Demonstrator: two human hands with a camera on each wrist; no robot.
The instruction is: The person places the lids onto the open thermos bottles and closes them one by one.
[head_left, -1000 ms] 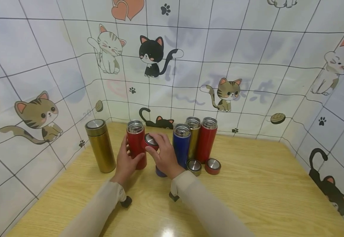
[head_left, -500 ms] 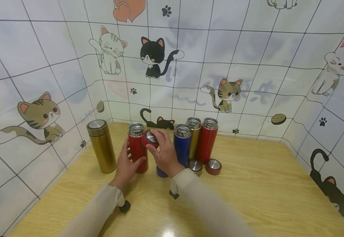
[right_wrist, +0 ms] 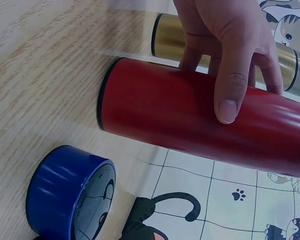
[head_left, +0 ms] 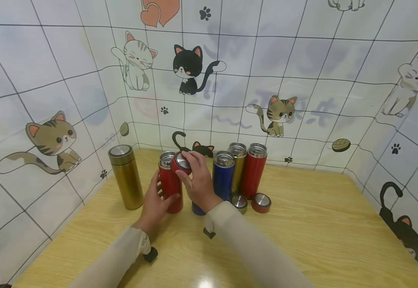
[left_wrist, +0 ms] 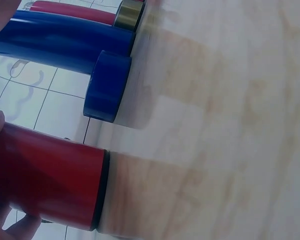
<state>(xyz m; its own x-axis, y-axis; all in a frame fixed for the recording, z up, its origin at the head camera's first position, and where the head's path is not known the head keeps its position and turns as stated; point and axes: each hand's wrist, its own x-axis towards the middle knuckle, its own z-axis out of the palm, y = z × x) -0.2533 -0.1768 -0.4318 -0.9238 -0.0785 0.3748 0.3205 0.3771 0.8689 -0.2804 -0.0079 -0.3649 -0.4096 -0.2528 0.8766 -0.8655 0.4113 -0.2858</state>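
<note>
My left hand [head_left: 155, 206] grips the lower half of an uncapped red thermos bottle [head_left: 171, 186], its thumb across the front. The bottle stands upright; its black-edged base [left_wrist: 101, 192] is close over the tabletop in the left wrist view. At the mouth, my right hand [head_left: 202, 186] pinches a red lid [head_left: 181, 162] with a steel top. That lid is tilted and overlaps the bottle's right rim in the head view. A blue lid [head_left: 198, 209] lies on the table under my right hand, partly hidden by it.
Right of my hands, an uncapped blue bottle [head_left: 223, 178], gold bottle [head_left: 237, 168] and second red bottle [head_left: 254, 172] stand close together. A gold lid [head_left: 238, 203] and another red lid [head_left: 261, 202] lie before them. On the left is a capped gold bottle [head_left: 127, 180].
The red lid has risen and moved left, from beside the red bottle to overlapping its rim. The bottle has shifted slightly toward me in my left hand. The view has turned slightly left.
</note>
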